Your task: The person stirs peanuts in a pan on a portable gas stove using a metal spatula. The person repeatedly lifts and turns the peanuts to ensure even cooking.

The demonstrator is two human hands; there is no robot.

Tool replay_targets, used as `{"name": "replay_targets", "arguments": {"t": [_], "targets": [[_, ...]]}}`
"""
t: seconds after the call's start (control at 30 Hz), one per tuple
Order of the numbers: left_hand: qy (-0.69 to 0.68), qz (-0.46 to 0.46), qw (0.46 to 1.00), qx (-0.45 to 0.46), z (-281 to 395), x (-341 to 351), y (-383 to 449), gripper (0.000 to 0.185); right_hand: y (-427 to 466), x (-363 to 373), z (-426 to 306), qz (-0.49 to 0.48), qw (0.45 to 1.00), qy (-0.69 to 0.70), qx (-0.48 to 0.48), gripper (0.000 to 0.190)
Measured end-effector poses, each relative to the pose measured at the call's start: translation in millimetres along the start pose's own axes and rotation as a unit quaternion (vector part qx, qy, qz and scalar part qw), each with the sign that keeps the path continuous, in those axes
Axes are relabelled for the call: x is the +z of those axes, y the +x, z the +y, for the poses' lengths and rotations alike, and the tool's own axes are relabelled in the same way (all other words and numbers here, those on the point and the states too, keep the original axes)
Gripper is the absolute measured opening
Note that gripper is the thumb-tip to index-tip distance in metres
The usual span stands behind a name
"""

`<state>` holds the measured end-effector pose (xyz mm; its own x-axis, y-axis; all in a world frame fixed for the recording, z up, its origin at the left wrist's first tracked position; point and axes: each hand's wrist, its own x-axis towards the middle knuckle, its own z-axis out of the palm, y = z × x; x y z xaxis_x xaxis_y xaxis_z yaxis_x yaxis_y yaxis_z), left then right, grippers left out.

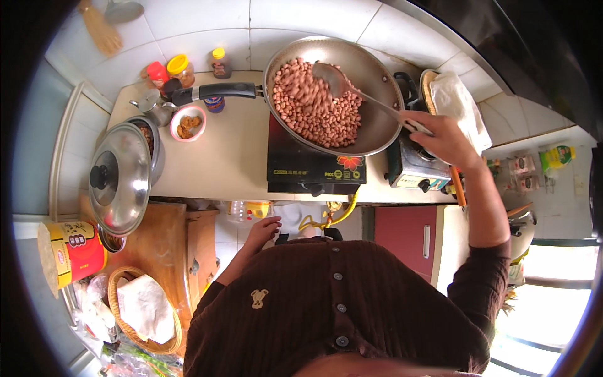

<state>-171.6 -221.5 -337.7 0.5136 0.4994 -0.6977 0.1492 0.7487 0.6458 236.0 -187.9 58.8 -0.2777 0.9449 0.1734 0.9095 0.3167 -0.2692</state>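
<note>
My right hand [435, 136] grips the handle of a metal ladle or cooking spoon [332, 77], whose bowl is in among reddish-brown peanuts [325, 122]. Some of the peanuts are blurred by motion. They lie in a large metal wok [381, 89] over a black gas stove [313, 167]. The wok's black handle [226, 90] points left. Low in front of the counter, near my body, hangs my left hand [266, 229], with nothing in it and its fingers slightly bent.
A lidded pot [160, 146] with a tilted metal lid [125, 179] is on the left. Near it are a pink-rimmed bowl [188, 137], a metal pitcher [158, 109] and jars [181, 70]. A second stove [414, 165] and a cloth-covered basket [427, 89] stand right. A yellow hose [351, 207] hangs below.
</note>
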Motion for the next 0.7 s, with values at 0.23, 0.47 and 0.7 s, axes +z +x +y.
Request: {"name": "replay_targets", "arguments": {"t": [0.23, 0.47, 0.7], "targets": [[0.001, -0.019, 1.0, 0.0, 9.3, 4.5, 2.9, 0.031, 2.9, -81.1, -1.1, -0.229, 0.858, 0.098, 0.45, 0.051], [-0.009, -0.01, 1.0, -0.003, 2.5, 2.2, 2.9, 0.03, -1.8, -55.5, 8.9, -0.305, 0.745, 0.335, 0.489, 0.052], [0.009, 0.019, 1.0, -0.003, 6.1, 0.4, -10.7, 0.032, 15.1, 63.2, 7.7, -0.113, 0.735, 0.558, 0.368, 0.048]]}}
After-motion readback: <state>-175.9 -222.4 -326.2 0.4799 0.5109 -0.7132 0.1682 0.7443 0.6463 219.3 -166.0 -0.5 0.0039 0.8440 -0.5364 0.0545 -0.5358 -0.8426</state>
